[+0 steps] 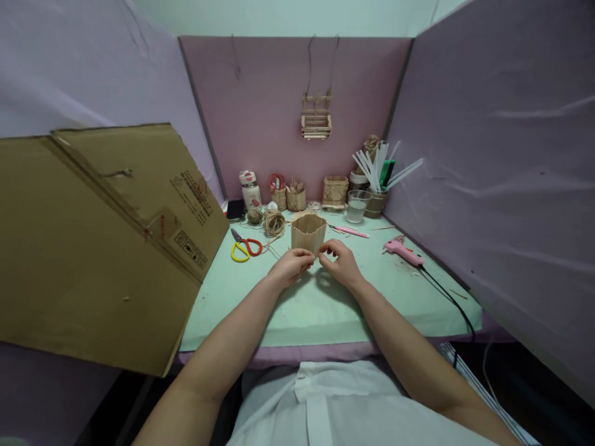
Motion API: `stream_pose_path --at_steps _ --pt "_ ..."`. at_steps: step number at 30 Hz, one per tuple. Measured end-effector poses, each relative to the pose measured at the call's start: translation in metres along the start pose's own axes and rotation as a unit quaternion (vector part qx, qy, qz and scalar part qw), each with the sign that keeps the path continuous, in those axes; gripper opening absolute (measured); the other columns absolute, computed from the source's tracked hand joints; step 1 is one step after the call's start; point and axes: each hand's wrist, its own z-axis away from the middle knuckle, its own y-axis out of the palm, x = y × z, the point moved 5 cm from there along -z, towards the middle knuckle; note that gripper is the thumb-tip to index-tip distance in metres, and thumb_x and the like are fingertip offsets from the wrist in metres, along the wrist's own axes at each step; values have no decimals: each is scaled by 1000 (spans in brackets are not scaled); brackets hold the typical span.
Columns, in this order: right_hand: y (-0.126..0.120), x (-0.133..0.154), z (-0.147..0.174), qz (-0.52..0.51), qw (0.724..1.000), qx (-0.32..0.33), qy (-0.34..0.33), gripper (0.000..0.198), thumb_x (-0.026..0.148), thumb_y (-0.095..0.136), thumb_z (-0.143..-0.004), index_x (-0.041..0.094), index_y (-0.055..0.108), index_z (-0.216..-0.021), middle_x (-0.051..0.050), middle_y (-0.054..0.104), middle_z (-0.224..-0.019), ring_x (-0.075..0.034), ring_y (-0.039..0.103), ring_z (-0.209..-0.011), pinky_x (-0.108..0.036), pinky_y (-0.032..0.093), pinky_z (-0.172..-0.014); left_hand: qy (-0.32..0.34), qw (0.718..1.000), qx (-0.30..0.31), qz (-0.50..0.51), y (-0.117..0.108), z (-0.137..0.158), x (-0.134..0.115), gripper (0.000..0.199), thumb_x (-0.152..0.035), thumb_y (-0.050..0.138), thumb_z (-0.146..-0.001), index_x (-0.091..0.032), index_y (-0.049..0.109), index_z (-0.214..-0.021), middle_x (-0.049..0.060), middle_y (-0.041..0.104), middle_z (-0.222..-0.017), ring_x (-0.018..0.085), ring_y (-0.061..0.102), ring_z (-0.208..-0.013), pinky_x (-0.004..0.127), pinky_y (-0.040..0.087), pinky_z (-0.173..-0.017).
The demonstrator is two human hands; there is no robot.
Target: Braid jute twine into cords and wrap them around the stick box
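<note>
A small cup-like holder made of upright wooden sticks (308, 234) stands on the table just beyond both hands. My left hand (292, 266) is closed in a pinch at the holder's near lower side, with a thin strand of twine (298, 277) showing below its fingers. Beside it, my right hand (341, 261) is also pinched, thumb against forefinger, close to the left fingertips; whatever lies between them is too small to make out. Loose twine trails toward the left hand from a twine roll (274, 223).
Scissors (245, 246) lie to the left, a pink pen-like tool (348, 231) behind right, and a pink glue gun (403, 251) with its cord at right. A water cup (357, 205) and stick holders line the back. A large cardboard sheet (106, 248) leans at left.
</note>
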Motion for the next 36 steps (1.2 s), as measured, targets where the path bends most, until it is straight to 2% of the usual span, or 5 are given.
stream_pose_path --at_steps 11,17,22,26,36 --pt "3 2 1 43 998 23 -37 6 19 52 -75 21 56 -72 -4 58 -75 -19 50 -79 -32 39 -75 29 999 -7 -18 0 -1 -2 16 -24 73 -58 -13 63 -64 0 50 -53 7 42 -51 21 28 -49" --pt "11 -12 1 -75 990 4 118 6 25 51 -68 20 52 -66 0 52 -66 -14 45 -65 -27 37 -62 47 998 42 17 3 -2 -2 22 -26 76 -58 -15 62 -70 -1 52 -60 6 43 -54 19 30 -51" --pt "29 -21 7 -334 889 32 311 11 30 50 -64 20 48 -63 3 45 -57 -10 40 -53 -23 31 -49 37 997 62 34 6 -1 -2 26 -29 78 -58 -15 61 -73 -1 55 -64 6 44 -53 20 32 -51" --pt "27 -19 8 -423 826 49 369 13 30 57 -61 19 50 -64 1 49 -59 -9 40 -52 -22 29 -46 14 998 50 44 3 -3 2 30 -33 78 -59 -14 61 -74 -1 54 -62 6 45 -52 20 33 -50" --pt "17 -24 6 -328 903 32 276 19 36 66 -68 21 62 -78 2 56 -68 -9 47 -59 -22 35 -53 38 998 40 18 3 -1 -2 27 -32 76 -61 -13 60 -73 -2 52 -58 6 42 -49 21 31 -49"
